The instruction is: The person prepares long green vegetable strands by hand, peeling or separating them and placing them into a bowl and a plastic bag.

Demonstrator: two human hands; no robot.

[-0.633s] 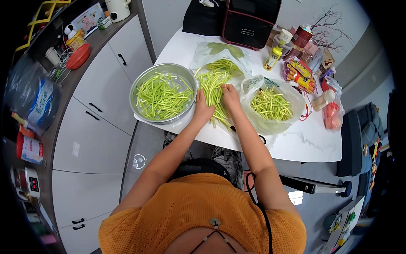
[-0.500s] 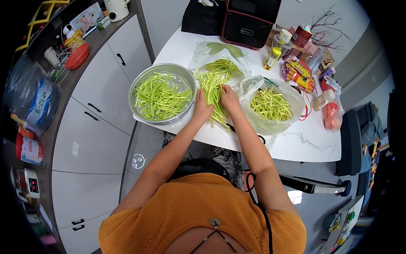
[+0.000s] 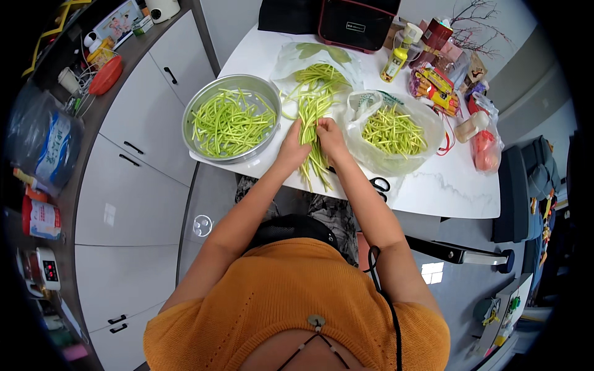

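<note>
Green stem bunch point(image 3: 313, 114) lies on the worktop point(image 3: 445, 193), between metal pan point(image 3: 186, 127) and filled plastic bag point(image 3: 396, 164). Stems look light, bendy, probably snap if creased; may slide on each other. Best held mid-length, both flanks, light squeeze. Left hand point(image 3: 293, 148): grip mostly closed, curled on left flank. Right hand point(image 3: 331, 138): grip closed, fingers on right flank. Exact finger gap hidden.

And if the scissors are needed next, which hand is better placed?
Probably the right hand: the scissors pass beneath its forearm, while the left hand is farther away. Both hands hold stalks, though.
</note>
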